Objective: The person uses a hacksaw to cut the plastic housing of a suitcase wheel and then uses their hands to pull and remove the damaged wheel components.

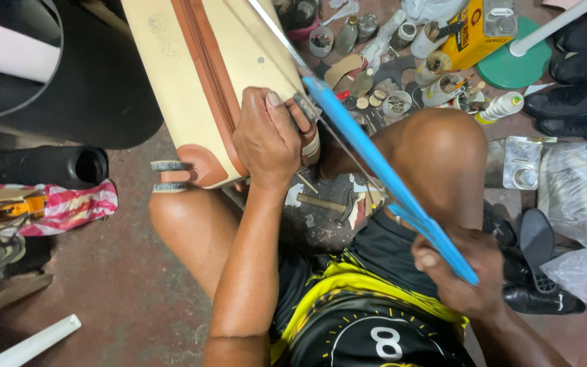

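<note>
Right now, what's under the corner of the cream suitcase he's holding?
Under the cream suitcase, two grey-rimmed wheels stick out at its brown corner by the knee. The left hand covers the other corner, where the blue hacksaw meets it, so nothing beneath shows.

Yellow carton (473,30): rectangular, with red and black print, lying tilted at the top right among small jars, just beside a green round base (514,64). Clear blister pack (523,162): rectangular, lying flat on the floor at right, near the knee. Pink and white printed wrapper (69,204): crumpled, at the left edge. No screens or signs in view
</note>
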